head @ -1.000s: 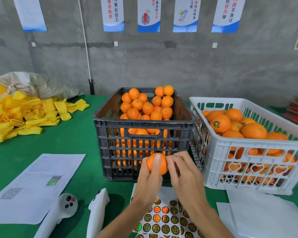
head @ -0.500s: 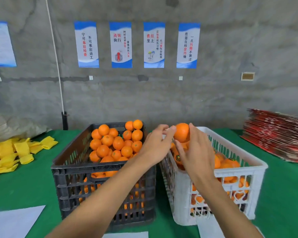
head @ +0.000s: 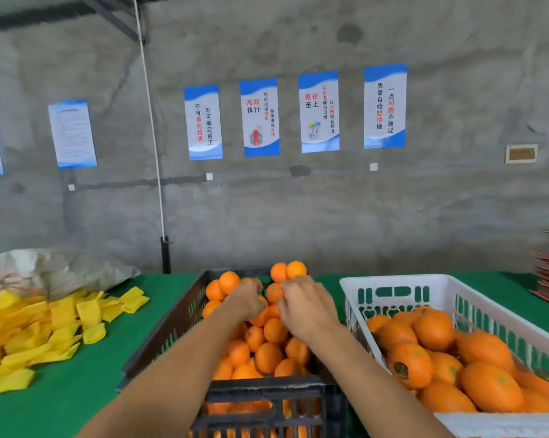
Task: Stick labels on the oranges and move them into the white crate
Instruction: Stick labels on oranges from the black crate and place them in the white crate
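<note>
Far left of the hands, one heap of yellow foam sleeves [head: 45,327]. Under both hands, one black crate [head: 267,396] of unlabelled oranges [head: 268,355], too many to count. Left hand [head: 246,300] curled down among them, right hand [head: 304,306] curled against one orange [head: 274,292]; grip not clear. Right of the hands, one white crate [head: 402,281] with labelled oranges [head: 434,330]. Above, six wall posters [head: 319,112].

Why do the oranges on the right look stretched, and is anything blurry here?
Head view: the wide-angle lens stretches the oranges in the white crate near the edge and bends the crate's rim. The hands over the black crate and the wall posters look slightly soft. Lighting is even, without harsh shadows or glare.
</note>
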